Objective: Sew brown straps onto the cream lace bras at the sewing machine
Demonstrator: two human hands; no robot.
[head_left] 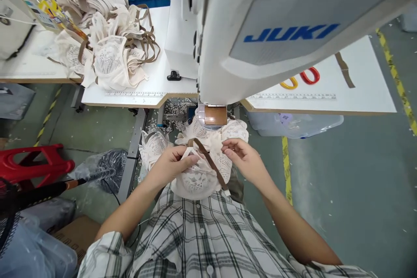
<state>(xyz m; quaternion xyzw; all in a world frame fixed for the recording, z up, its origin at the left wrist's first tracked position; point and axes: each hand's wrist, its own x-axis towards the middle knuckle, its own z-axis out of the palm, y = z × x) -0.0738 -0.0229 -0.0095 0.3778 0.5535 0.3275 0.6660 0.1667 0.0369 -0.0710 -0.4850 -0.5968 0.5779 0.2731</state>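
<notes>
My left hand [174,163] is closed on a cream lace bra [197,180], pinching it near the top of one cup, where a brown strap [208,158] begins. The strap arches over the cup and runs down to the right. At the bra's right side my right hand [246,159] has its fingers curled in, thumb and forefinger closed at the edge of the sheer lace. Just beyond both hands, more cream lace [236,129] lies under the front of a white JUKI sewing machine [228,80]. Another lace cup [154,147] hangs to the left.
A pile of cream bras [110,61] with brown straps lies on the left tabletop, beside a yellow-capped bottle [48,6]. Scissors with red and yellow handles [309,76] and a brown strap piece [344,69] rest on the right tabletop [365,91]. A red stool [35,163] stands left.
</notes>
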